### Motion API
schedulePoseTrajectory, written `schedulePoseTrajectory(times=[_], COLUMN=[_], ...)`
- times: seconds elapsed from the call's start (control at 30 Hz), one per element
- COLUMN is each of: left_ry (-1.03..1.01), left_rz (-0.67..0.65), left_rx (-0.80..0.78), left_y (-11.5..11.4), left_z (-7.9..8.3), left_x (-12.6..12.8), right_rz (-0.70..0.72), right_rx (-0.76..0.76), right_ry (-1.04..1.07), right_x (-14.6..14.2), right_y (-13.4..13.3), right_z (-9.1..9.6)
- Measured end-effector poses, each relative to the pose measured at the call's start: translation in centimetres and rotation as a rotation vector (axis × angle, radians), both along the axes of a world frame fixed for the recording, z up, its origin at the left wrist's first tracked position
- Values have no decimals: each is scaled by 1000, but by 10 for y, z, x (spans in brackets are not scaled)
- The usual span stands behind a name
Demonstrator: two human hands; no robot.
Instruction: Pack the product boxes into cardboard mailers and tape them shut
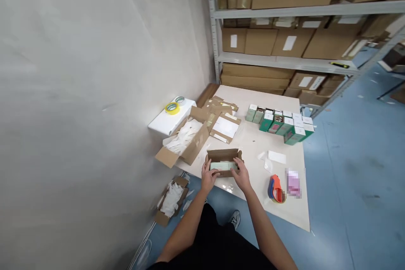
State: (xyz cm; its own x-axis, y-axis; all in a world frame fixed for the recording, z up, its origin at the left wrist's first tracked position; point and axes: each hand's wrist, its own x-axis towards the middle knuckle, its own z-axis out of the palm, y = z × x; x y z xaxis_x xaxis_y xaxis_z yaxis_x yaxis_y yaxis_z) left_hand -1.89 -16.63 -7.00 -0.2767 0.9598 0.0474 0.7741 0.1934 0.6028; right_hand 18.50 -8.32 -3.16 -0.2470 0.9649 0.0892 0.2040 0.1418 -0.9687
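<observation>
A small open cardboard box (pixel 223 155) sits near the front edge of the white table (pixel 284 202), with a pale green product box (pixel 223 166) lying inside it. My left hand (pixel 209 177) grips the left end of the green box and the carton's near wall, fingers curled. On the right end my right hand (pixel 241 176) holds the same green box, fingers bent over its edge.
A group of several green-and-white product boxes (pixel 281 123) stands at the table's far right. Flat cartons (pixel 223 125) and an open box of white packing (pixel 185 137) lie at left. An orange tape dispenser (pixel 276 189) sits at right. Shelves with cardboard boxes (pixel 284 42) stand behind.
</observation>
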Motion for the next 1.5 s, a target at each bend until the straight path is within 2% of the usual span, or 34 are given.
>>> schedulePoseTrajectory(times=[0.13, 0.3, 0.43, 0.53, 0.6, 0.77, 0.9, 1.0, 1.13, 1.33, 1.5], left_ry=[-39, -72, -93, -115, -134, -201, -254, -252, -253, -267, -241], left_rz=[140, 221, 232, 200, 180, 137, 128, 136, 109, 98, 90], left_rx=[19, 44, 42, 36, 37, 27, 29, 25, 9, 13, 22], left_y=[-12, -18, -15, -11, -8, -1, 2, 2, -1, -2, 4], left_z=[-4, -14, -16, -15, -13, -11, -12, -10, -7, -6, -6], left_x=[-24, -52, -76, -92, -101, -111, -115, -119, -124, -126, -122], right_rz=[127, 234, 319, 338, 333, 601, 755, 770, 713, 639, 702], right_rx=[1, -11, -3, 6, 72, 313, 351, 348, 365, 396, 412], right_ry=[4, 20, -4, -37, -86, -551, -896, -986, -1008, -1001, -1024], right_x=[-54, -117, -168, -208, -236, -312, -359, -378, -385, -369, -360], right_y=[-1, 16, 45, 77, 102, 153, 164, 159, 153, 157, 162], right_z=[10, 23, 35, 41, 41, 29, 15, 7, 5, 15, 13])
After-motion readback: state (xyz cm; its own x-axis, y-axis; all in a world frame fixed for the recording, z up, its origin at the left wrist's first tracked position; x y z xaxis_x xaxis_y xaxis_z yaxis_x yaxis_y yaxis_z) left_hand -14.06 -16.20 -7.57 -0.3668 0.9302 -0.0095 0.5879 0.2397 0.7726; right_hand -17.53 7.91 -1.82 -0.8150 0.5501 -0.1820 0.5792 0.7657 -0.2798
